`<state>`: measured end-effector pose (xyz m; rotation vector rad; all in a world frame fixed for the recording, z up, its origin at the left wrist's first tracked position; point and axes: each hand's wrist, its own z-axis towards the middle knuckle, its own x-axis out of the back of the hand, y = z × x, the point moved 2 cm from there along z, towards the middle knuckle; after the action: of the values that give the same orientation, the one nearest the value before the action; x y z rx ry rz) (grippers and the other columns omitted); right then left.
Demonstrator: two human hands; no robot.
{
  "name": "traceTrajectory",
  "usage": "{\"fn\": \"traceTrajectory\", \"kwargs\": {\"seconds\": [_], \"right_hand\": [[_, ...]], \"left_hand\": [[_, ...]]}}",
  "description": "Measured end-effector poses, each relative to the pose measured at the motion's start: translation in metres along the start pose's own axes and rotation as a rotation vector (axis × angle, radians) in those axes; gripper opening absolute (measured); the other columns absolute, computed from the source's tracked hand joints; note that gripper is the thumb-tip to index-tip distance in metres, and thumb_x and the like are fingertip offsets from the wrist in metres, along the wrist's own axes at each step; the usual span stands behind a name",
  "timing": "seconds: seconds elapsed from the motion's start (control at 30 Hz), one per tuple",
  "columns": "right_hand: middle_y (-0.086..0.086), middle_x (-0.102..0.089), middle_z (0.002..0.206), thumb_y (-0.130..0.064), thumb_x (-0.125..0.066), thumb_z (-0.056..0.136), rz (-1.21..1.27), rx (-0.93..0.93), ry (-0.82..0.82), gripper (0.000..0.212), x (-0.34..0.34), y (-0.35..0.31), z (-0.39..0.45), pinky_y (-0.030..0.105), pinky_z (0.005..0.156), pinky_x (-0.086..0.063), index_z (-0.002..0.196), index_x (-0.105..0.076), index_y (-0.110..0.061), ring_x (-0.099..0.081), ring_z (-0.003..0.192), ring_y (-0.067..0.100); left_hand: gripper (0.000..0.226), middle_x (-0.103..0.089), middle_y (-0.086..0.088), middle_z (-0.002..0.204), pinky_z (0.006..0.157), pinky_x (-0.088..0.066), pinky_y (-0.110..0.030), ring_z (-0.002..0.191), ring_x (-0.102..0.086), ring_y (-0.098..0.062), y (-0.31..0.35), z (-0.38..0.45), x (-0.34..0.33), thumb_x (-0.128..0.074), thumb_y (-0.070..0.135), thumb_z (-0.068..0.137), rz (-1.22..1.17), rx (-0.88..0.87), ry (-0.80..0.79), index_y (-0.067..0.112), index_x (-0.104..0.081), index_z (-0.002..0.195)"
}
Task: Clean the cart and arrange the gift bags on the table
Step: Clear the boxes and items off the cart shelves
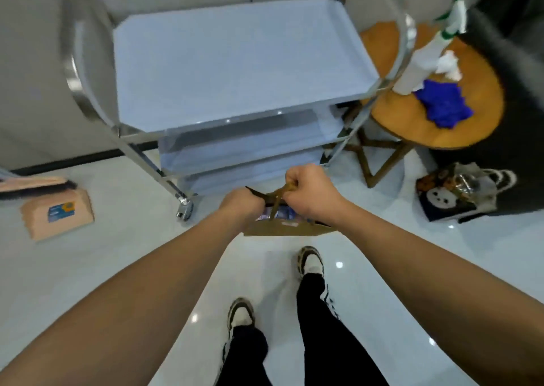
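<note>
1. The steel three-shelf cart (235,61) stands ahead on the glossy floor; its top shelf lies bare under a bluish film, and nothing shows on the visible parts of the lower shelves.
2. The round wooden side table (412,126) sits just right of the cart and carries a white spray bottle (424,61), a blue cloth (443,104) and a crumpled white wipe (449,64).
3. A patterned gift bag (453,197) rests on the floor below that table.
4. A brown paper gift bag (282,228) hangs off the floor, in front of the cart's lowest shelf, with blue packets showing inside.
5. The right hand (309,191) grips its twisted paper handles; the left hand (241,204) pinches the bag's rim.
6. The bag looks light, but its paper is stiff and apt to tear, so lifting by both handles together, kept upright, seems safest.
</note>
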<state>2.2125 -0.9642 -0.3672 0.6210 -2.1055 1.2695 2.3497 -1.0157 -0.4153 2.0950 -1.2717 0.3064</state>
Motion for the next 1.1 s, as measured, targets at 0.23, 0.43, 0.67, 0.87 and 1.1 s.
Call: {"fn": "traceTrajectory", "kwargs": {"seconds": [0.23, 0.43, 0.67, 0.87, 1.1], "right_hand": [[0.004, -0.035, 0.052, 0.005, -0.053, 0.069, -0.009, 0.011, 0.464, 0.034, 0.191, -0.038, -0.123, 0.034, 0.049, -0.029, 0.052, -0.033, -0.017, -0.037, 0.054, 0.018], [0.005, -0.043, 0.055, -0.001, -0.055, 0.07, -0.023, -0.083, 0.88, 0.026, 0.307, -0.005, -0.255, 0.033, 0.05, -0.031, 0.055, -0.041, -0.016, -0.04, 0.056, 0.022], [0.004, -0.052, 0.063, -0.003, -0.057, 0.076, -0.013, -0.31, 1.246, 0.018, 0.365, 0.095, -0.436, 0.038, 0.054, -0.044, 0.062, -0.052, -0.014, -0.051, 0.065, 0.024], [0.002, -0.047, 0.06, -0.001, -0.055, 0.076, 0.062, -0.531, 1.426, 0.026, 0.366, 0.19, -0.591, 0.033, 0.052, -0.034, 0.058, -0.044, -0.016, -0.046, 0.062, 0.021], [0.008, -0.055, 0.069, 0.001, -0.053, 0.075, 0.092, -0.851, 1.493, 0.02, 0.331, 0.293, -0.735, 0.034, 0.057, -0.041, 0.062, -0.048, -0.014, -0.055, 0.073, 0.026]], "left_hand": [[0.01, -0.074, -0.016, 0.076, 0.056, -0.057, -0.034, 0.061, -0.069, -0.029, 0.171, -0.149, 0.03, -0.064, 0.01, 0.085, 0.21, -0.395, 0.009, 0.003, -0.067, 0.079], [0.013, -0.07, -0.017, 0.078, 0.059, -0.062, -0.035, 0.068, -0.07, -0.032, 0.283, -0.277, -0.03, -0.055, 0.015, 0.087, 0.36, -0.756, 0.087, 0.005, -0.063, 0.089], [0.013, -0.065, -0.01, 0.084, 0.068, -0.059, -0.034, 0.075, -0.066, -0.023, 0.355, -0.421, -0.201, -0.054, 0.02, 0.094, 0.651, -1.153, 0.097, 0.012, -0.06, 0.088], [0.011, -0.061, -0.004, 0.08, 0.052, -0.042, -0.03, 0.069, -0.059, -0.019, 0.345, -0.536, -0.376, -0.06, 0.019, 0.093, 0.855, -1.494, 0.078, 0.016, -0.06, 0.082], [0.012, -0.056, -0.004, 0.083, 0.056, -0.044, -0.03, 0.076, -0.058, -0.023, 0.303, -0.645, -0.547, -0.058, 0.018, 0.092, 1.081, -1.761, -0.068, 0.016, -0.053, 0.082]]}}
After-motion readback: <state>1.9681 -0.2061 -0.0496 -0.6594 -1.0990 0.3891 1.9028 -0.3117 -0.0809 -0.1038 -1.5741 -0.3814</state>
